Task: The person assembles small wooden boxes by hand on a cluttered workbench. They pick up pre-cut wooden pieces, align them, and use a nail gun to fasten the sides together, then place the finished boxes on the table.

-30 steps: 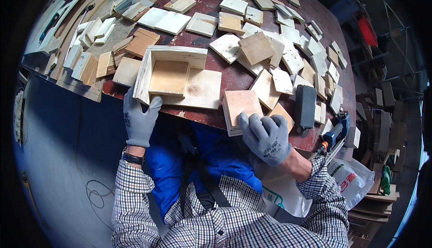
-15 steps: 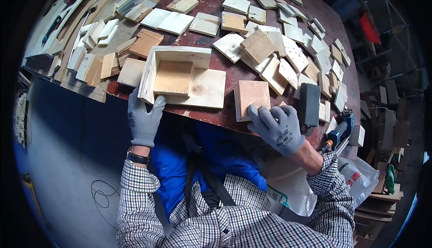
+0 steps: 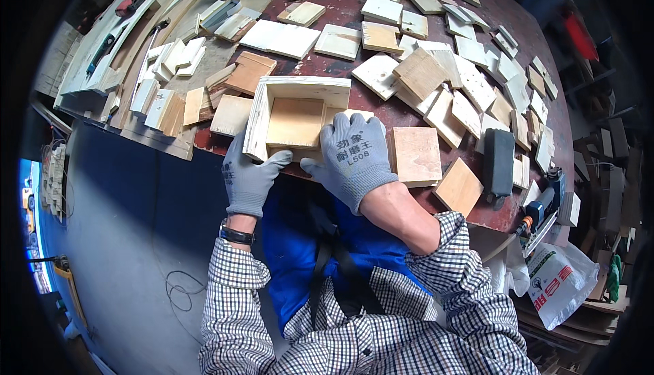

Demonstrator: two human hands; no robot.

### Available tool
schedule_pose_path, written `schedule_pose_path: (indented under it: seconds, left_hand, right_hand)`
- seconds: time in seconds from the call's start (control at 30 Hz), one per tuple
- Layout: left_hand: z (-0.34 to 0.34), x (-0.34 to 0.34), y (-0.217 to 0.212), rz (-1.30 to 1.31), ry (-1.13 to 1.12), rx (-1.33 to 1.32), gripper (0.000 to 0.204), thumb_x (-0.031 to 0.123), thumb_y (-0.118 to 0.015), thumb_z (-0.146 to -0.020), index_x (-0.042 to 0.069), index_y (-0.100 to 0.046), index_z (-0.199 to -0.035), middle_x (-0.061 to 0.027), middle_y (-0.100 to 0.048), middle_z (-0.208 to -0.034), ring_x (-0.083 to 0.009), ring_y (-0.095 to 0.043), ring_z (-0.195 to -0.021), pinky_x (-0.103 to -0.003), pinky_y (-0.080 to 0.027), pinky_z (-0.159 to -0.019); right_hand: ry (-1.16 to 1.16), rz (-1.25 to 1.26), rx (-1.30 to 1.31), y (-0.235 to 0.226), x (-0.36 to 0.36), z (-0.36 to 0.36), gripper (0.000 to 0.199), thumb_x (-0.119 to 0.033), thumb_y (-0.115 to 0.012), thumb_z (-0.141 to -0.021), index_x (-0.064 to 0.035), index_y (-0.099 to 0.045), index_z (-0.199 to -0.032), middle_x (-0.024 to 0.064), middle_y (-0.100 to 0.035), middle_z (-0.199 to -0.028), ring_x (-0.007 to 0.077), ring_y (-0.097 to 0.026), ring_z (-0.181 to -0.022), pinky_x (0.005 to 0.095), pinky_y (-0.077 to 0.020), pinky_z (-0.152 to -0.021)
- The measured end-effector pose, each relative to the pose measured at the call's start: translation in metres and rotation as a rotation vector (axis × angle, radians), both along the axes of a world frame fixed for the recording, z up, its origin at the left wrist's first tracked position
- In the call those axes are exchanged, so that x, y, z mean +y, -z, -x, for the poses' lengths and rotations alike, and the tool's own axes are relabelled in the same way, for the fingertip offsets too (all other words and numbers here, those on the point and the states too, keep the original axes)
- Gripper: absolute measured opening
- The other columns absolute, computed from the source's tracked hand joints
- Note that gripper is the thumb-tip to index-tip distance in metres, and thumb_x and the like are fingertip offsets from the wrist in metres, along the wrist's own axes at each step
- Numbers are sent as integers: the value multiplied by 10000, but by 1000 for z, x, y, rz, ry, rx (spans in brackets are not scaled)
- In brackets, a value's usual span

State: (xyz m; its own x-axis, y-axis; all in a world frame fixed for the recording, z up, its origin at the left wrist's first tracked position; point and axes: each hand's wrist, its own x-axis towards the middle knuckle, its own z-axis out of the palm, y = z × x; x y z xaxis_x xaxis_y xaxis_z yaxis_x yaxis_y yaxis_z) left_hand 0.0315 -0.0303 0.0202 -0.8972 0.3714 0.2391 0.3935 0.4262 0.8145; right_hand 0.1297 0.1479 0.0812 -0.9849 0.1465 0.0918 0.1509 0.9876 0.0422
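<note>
A corner-shaped piece of pale boards (image 3: 306,87) lies at the table's front edge, with a square orange-brown wood block (image 3: 295,121) inside the corner. My gloved left hand (image 3: 252,174) grips its near left end, thumb along the front edge. Across its right part lies my gloved right hand (image 3: 354,157), fingers over the top and thumb at the near side, hiding most of the flat pale board there. Just right of that hand sits a small stack of square wood pieces (image 3: 417,153). A single square wood piece (image 3: 458,188) lies turned beside the stack.
A dark rectangular block (image 3: 499,162) and a blue-and-black tool (image 3: 543,205) are at the right. Many loose wood pieces (image 3: 337,41) cover the dark red table (image 3: 504,217). Long strips (image 3: 112,65) lie far left. A plastic bag (image 3: 562,283) hangs below the right edge.
My right hand has left the stack of square pieces and moved left onto the corner-shaped piece. The turned square piece beside the stack now shows. My left hand keeps its hold. The view has shifted.
</note>
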Motion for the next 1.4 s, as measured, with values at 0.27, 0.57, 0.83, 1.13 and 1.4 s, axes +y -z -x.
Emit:
schedule_pose_path:
  seconds: [0.27,0.57,0.83,1.13,1.4]
  left_hand:
    - [-2,3,-6,-8,26,86,623,265,-961,-768,-29,-680,-1239,-145,-772,-1097,-214,-747,-974,-362,-595,-866]
    - [-3,10,6,90,-149,228,604,342,-962,-714,39,-690,-1160,-152,-753,-1012,-342,-737,-915,-434,-594,-825]
    - [-9,15,-16,-73,-149,47,455,262,-947,-746,42,-695,-1055,-126,-769,-946,-291,-760,-853,-389,-601,-778]
    - [-10,14,-20,-11,-165,-50,569,286,-944,-764,30,-695,-1206,-137,-789,-1050,-249,-768,-919,-375,-598,-834]
    - [-8,14,-2,-52,-114,139,710,242,-965,-744,-5,-634,-1321,-170,-728,-1241,-260,-723,-1075,-382,-579,-938]
  right_hand:
    - [-48,-48,-55,0,11,19,451,-478,-761,-884,-40,-715,-978,117,-655,-995,285,-644,-963,431,-478,-837]
    - [-83,64,33,5,23,32,520,-528,-755,-893,-17,-725,-981,147,-693,-1009,326,-686,-951,449,-527,-797]
    - [-84,128,93,10,25,32,550,-567,-755,-881,-28,-736,-992,148,-704,-1018,338,-692,-958,444,-545,-819]
    - [-70,199,72,11,27,36,529,-560,-757,-878,-46,-729,-1001,140,-703,-1013,331,-714,-989,454,-561,-829]
    - [-66,169,62,11,24,23,535,-558,-745,-898,-30,-740,-983,152,-714,-984,335,-728,-924,451,-577,-779]
